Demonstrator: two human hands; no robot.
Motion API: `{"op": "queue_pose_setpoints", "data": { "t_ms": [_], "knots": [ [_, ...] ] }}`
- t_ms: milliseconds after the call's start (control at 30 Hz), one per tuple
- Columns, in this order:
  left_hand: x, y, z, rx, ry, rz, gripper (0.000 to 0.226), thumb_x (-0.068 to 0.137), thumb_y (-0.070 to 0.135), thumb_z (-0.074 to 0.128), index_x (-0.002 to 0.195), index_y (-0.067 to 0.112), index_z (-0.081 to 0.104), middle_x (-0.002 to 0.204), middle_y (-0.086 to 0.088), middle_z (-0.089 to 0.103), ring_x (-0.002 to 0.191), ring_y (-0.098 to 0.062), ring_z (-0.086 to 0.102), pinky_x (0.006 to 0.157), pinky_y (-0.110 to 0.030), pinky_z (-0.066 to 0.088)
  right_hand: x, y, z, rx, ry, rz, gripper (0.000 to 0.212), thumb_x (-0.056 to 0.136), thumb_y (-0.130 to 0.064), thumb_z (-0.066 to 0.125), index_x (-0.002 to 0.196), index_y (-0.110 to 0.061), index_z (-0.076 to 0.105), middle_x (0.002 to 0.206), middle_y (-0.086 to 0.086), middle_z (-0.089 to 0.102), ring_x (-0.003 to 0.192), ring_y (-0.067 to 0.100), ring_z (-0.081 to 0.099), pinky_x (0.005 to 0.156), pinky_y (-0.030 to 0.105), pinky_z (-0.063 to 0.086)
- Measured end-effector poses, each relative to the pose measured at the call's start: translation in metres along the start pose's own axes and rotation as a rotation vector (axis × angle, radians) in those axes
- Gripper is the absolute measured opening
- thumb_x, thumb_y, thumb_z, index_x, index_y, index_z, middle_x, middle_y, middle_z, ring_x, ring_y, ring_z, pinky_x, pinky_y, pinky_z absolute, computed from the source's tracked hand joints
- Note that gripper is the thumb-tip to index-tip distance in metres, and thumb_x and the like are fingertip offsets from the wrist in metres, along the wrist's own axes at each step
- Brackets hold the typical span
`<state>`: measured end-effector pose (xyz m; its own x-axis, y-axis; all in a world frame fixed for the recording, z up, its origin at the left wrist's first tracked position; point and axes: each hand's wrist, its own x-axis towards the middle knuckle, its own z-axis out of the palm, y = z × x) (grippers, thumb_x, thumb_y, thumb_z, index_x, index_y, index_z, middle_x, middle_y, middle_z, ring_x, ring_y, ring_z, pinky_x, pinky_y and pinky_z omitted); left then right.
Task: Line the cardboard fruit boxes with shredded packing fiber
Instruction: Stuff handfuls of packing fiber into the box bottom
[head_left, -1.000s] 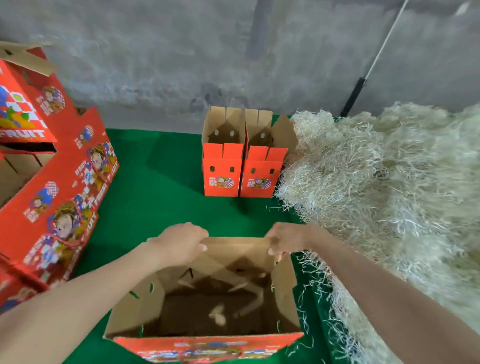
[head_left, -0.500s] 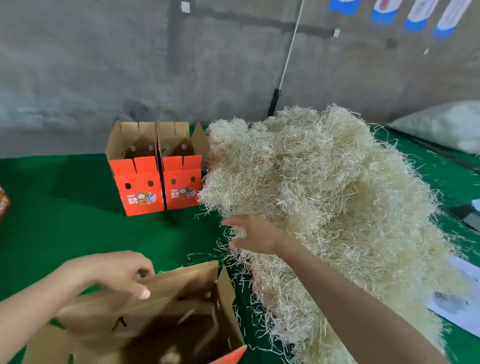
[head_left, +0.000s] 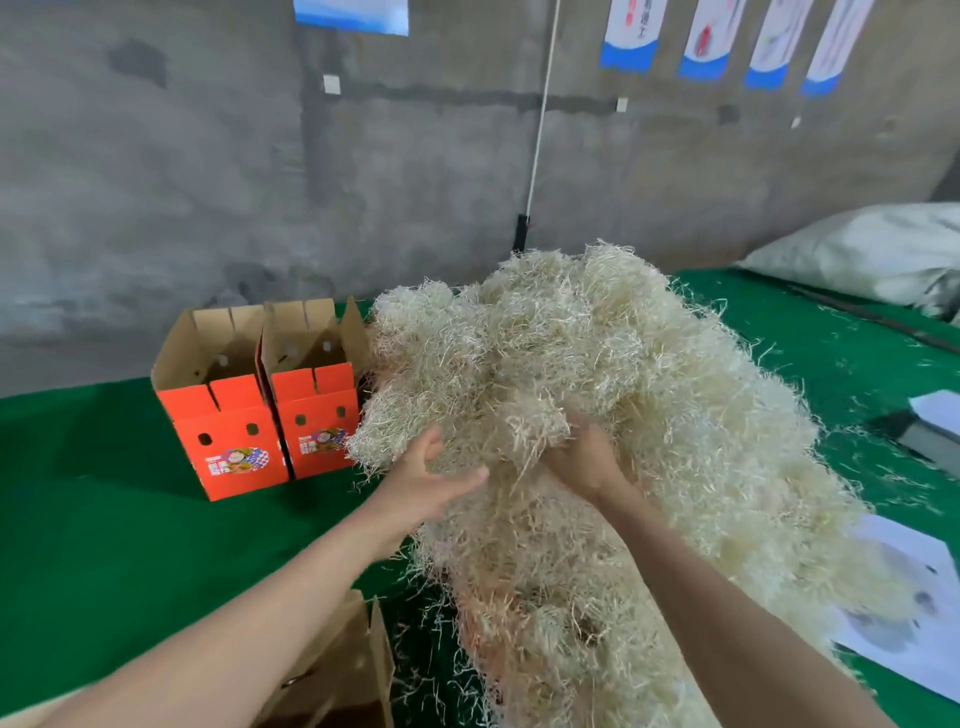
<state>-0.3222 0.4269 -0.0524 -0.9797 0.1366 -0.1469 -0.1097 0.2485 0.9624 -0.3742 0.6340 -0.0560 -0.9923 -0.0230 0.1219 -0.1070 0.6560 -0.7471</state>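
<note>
Right hand (head_left: 584, 460) grip: fingers curled into the fiber pile (head_left: 649, 395), closed on a tuft at its front face. Fingertips are buried, so depth of bite can't be told. Left hand (head_left: 428, 480) grip is open, fingers straight, palm at the pile's flank just beside that tuft. The pile sits on the green worktop (head_left: 104, 519), against an upright orange box (head_left: 317, 415). The open box (head_left: 343, 670) to be lined is under the left forearm. Judgement: fiber is light, springy and tangled; strands will drag neighbours and shed. Best hold: loose outer clump, two-handed scoop from under, no pinching.
</note>
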Motion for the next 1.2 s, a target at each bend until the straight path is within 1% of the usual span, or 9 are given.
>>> {"op": "queue_pose_setpoints", "data": {
  "t_ms": [67,200,367,467,567,700,967,1100,1200],
  "knots": [
    [0.007,0.015,0.016,-0.339,-0.103,-0.054,0.122,0.051,0.055,0.079,0.147,0.042,0.005,0.153,0.005,0.019,0.13,-0.026,0.037,0.083,-0.042,0.054,-0.008,-0.029,-0.002,0.062,0.026,-0.17,0.052,0.077,0.0,0.063,0.126,-0.014,0.051,0.094,0.0,0.066,0.075,0.015,0.067,0.058,0.017,0.053],
    [0.029,0.037,0.026,-0.693,-0.12,-0.223,0.092,0.033,0.057,0.089,0.113,0.026,0.058,0.117,-0.01,0.059,0.111,-0.031,0.055,0.091,-0.046,0.049,-0.03,-0.071,0.009,0.059,-0.049,-0.355,0.051,0.075,-0.002,0.064,0.121,-0.013,0.045,0.096,0.001,0.06,0.074,0.015,0.063,0.059,0.023,0.055],
    [0.046,0.038,0.012,-0.625,0.121,-0.308,0.027,0.079,0.026,0.069,0.1,0.01,0.064,0.088,-0.014,0.067,0.073,-0.029,0.065,0.059,-0.036,0.052,-0.019,-0.06,-0.018,0.118,-0.367,-0.25,0.085,0.075,-0.011,0.073,0.139,-0.037,0.022,0.102,-0.013,0.052,0.082,0.004,0.058,0.061,0.014,0.051],
    [0.043,0.029,0.007,-0.581,0.164,-0.357,0.011,0.081,0.02,0.066,0.088,0.013,0.062,0.081,-0.015,0.068,0.076,-0.028,0.062,0.071,-0.037,0.049,0.006,-0.034,-0.033,0.165,-0.187,-0.26,0.052,0.086,-0.01,0.059,0.13,-0.031,0.041,0.123,-0.006,0.054,0.107,0.011,0.057,0.078,0.021,0.052],
    [0.039,0.026,0.006,-0.62,0.178,-0.376,0.006,0.081,0.017,0.065,0.083,0.015,0.061,0.074,-0.011,0.064,0.066,-0.024,0.055,0.07,-0.033,0.046,0.028,0.008,-0.03,-0.296,-0.198,-0.154,0.045,0.092,-0.03,0.051,0.136,-0.029,0.039,0.139,0.006,0.044,0.132,0.029,0.037,0.11,0.045,0.03],
    [0.039,0.027,-0.005,-0.728,0.234,-0.327,0.012,0.087,0.013,0.058,0.075,0.014,0.055,0.048,-0.006,0.063,0.044,-0.021,0.061,0.06,-0.031,0.046,0.032,0.053,-0.036,-0.61,-0.235,0.16,0.068,0.091,-0.021,0.05,0.149,-0.029,0.014,0.157,0.005,0.007,0.143,0.029,-0.003,0.114,0.044,-0.001],
    [0.042,0.026,-0.015,-0.743,0.247,-0.251,0.009,0.079,0.012,0.063,0.085,0.019,0.061,0.076,-0.01,0.066,0.065,-0.025,0.06,0.06,-0.033,0.046,0.031,0.004,-0.036,-0.724,0.126,-0.213,0.062,0.078,-0.009,0.054,0.133,-0.035,0.04,0.128,0.0,0.049,0.125,0.025,0.042,0.107,0.043,0.03],
    [0.033,0.028,-0.009,-0.607,0.169,-0.243,0.034,0.055,0.017,0.067,0.088,0.013,0.059,0.102,-0.012,0.057,0.087,-0.028,0.056,0.071,-0.036,0.046,0.036,-0.028,-0.02,-0.525,-0.202,-0.318,0.097,0.071,0.001,0.059,0.145,-0.038,0.009,0.15,-0.002,0.015,0.129,0.027,0.036,0.095,0.041,0.048],
    [0.028,0.031,-0.01,-0.534,0.093,-0.247,0.047,0.052,0.014,0.075,0.097,0.009,0.061,0.113,-0.012,0.056,0.098,-0.026,0.055,0.077,-0.038,0.048,0.041,-0.034,-0.021,-0.437,-0.274,-0.219,0.072,0.073,0.006,0.053,0.14,-0.011,0.033,0.143,0.008,0.035,0.116,0.024,0.05,0.089,0.034,0.052]
  ]
}}
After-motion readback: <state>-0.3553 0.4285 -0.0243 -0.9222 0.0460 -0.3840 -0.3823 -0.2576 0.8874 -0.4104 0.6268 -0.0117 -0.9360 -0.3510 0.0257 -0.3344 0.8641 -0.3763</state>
